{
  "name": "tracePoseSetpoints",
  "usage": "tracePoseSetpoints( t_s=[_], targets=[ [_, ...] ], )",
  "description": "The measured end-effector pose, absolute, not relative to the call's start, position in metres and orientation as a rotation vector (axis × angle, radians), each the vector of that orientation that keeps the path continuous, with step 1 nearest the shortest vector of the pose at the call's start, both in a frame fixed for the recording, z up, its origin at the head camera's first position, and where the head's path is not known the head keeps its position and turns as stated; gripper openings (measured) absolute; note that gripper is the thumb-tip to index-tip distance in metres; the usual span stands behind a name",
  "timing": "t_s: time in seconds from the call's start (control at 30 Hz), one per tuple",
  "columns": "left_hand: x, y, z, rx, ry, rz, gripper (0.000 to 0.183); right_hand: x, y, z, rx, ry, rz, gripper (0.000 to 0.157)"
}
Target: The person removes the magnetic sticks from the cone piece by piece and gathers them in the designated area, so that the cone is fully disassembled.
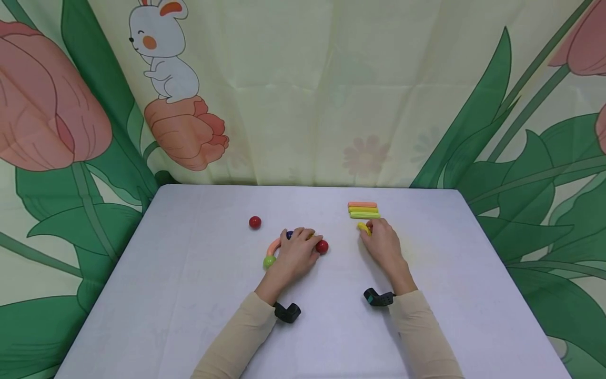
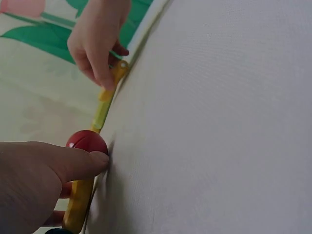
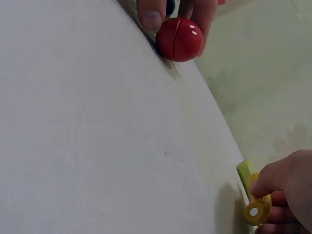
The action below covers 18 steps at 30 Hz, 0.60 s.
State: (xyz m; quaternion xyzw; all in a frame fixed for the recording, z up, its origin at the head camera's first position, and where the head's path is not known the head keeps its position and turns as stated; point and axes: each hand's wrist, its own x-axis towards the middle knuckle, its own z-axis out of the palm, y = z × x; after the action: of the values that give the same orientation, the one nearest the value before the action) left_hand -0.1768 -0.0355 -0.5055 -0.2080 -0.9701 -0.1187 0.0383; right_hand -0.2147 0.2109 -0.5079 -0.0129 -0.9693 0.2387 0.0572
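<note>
While left fingers [image 3: 204,17] hold a glossy red ball [image 3: 179,40], right fingers [image 2: 100,66] pinch a yellow rod [image 2: 120,72].

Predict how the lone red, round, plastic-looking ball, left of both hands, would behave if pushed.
The red plastic-looking ball would probably roll: it is round and sits apart. Its glossy highlight suggests a smooth, perhaps slippery surface.

Beige sleeves [image 1: 236,337] end above bare hands [image 1: 298,251], with small, black, angular cameras [image 1: 288,313] at the wrists [image 1: 403,281].
</note>
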Motion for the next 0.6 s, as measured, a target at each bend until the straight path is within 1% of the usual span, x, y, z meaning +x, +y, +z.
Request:
tracePoseSetpoints(
  t_s=[0.37,0.6],
  targets=[
    [-0.171,-0.045,-0.516,-0.553,-2.968,-0.449,0.040,-0.222,0.224,-0.515,-0.207,-2.915,0.718,0.033],
    [-0.168,-0.054,-0.518,-0.533,-2.964,-0.486,0.034,-0.225,0.228,-0.517,-0.240,-2.881,0.741,0.034]
  ],
)
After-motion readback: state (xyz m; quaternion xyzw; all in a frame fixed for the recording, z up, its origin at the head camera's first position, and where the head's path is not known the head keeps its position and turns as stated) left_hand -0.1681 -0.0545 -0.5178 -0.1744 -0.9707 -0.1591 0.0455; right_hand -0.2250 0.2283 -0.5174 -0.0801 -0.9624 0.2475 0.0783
